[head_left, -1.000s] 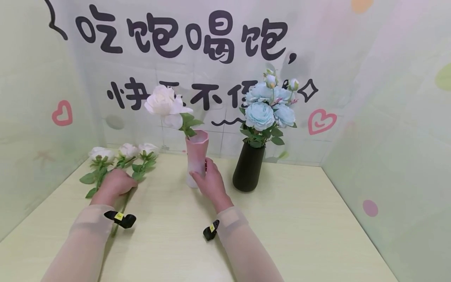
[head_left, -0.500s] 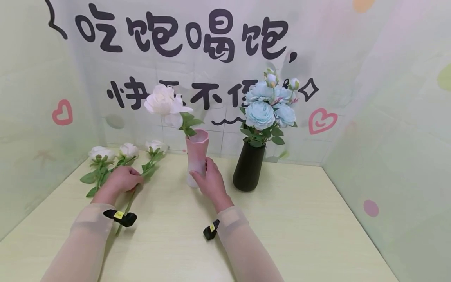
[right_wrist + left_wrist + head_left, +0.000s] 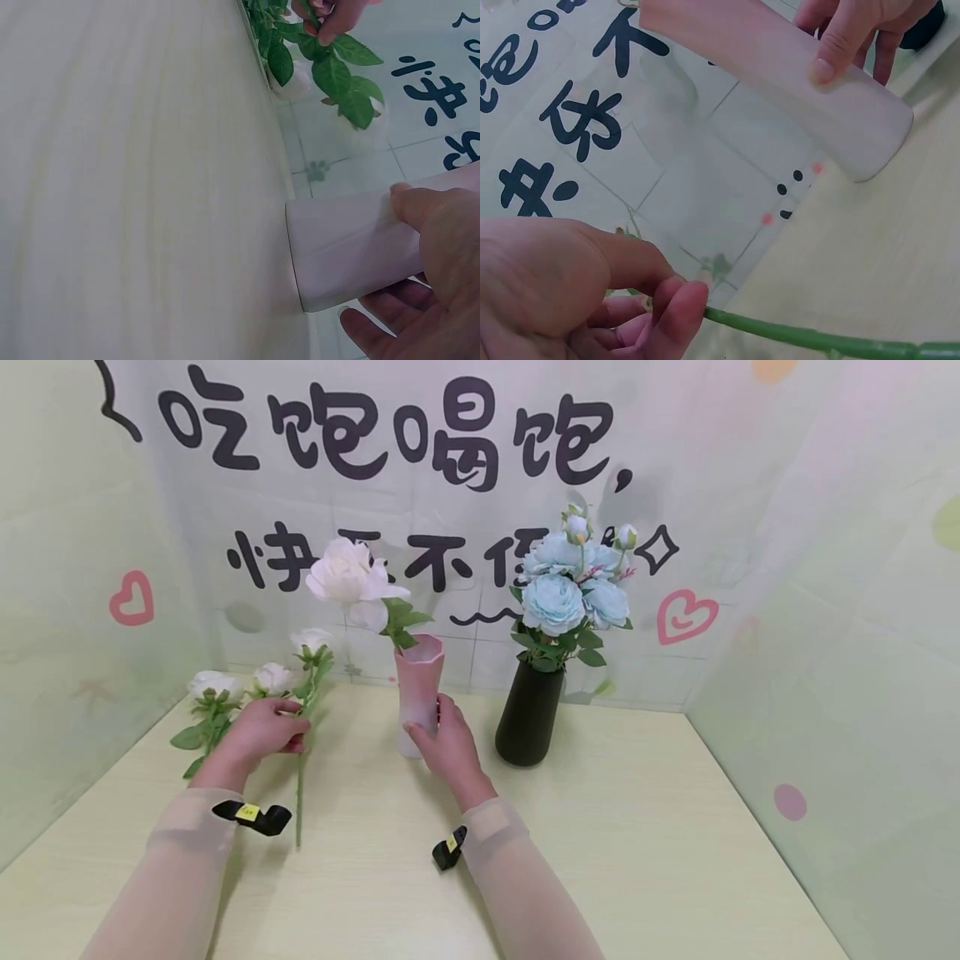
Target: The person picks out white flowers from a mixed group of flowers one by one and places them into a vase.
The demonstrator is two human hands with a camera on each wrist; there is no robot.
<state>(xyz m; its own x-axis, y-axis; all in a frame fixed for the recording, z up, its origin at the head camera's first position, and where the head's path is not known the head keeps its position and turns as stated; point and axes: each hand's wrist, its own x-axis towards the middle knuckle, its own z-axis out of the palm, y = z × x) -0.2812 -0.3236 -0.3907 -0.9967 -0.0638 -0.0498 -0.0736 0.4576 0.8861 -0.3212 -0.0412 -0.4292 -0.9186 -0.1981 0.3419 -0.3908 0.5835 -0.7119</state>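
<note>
My left hand (image 3: 268, 731) pinches the green stem (image 3: 780, 331) of a white rose (image 3: 311, 641), thumb and fingertips meeting around it in the left wrist view. The rose's bloom is raised above the table, its stem hanging down below the hand. My right hand (image 3: 452, 752) grips the lower part of a pink-and-white vase (image 3: 420, 681), which stands on the table. Another white rose (image 3: 348, 572) stands in that vase, leaning left over its rim. Two more white roses (image 3: 215, 685) lie at the back left, partly hidden behind my left hand.
A black vase (image 3: 528, 718) holding light blue flowers (image 3: 555, 603) stands right of the pink one. The pale wooden table (image 3: 637, 860) meets a printed back sheet (image 3: 435, 527) and side sheets. Each wrist wears a small black camera (image 3: 252, 817).
My left hand has lifted the rose off the table and tilted it more upright, its bloom rising and its stem swinging to the right. The right hand and vase have stayed put.
</note>
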